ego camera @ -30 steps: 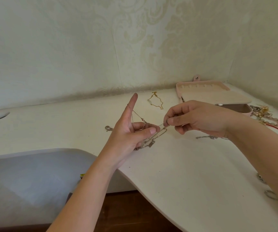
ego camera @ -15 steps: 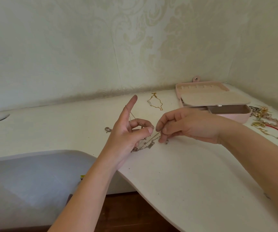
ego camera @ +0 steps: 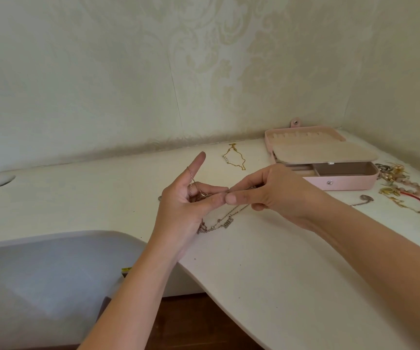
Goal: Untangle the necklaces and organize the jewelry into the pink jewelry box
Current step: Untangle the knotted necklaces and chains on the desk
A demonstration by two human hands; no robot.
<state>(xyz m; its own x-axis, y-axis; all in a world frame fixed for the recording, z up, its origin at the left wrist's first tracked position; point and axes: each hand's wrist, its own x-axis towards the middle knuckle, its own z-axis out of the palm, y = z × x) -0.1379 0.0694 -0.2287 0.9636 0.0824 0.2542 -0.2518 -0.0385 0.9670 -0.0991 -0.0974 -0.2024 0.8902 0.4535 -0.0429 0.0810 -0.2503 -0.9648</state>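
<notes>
The left hand (ego camera: 178,208) grips the tangled necklaces (ego camera: 219,222), with one chain looped over its raised index finger. The right hand (ego camera: 272,193) pinches the same strands just beside it. The pink jewelry box (ego camera: 350,181) stands open behind the right hand, on the white table (ego camera: 279,274).

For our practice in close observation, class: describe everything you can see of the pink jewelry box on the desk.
The pink jewelry box stands open on the white desk by the back right corner. Its lid lies back flat, showing cream slots and a snap tab. A cream padded flap covers part of the base; the visible compartment looks empty. A metal stud marks the front wall.
</notes>
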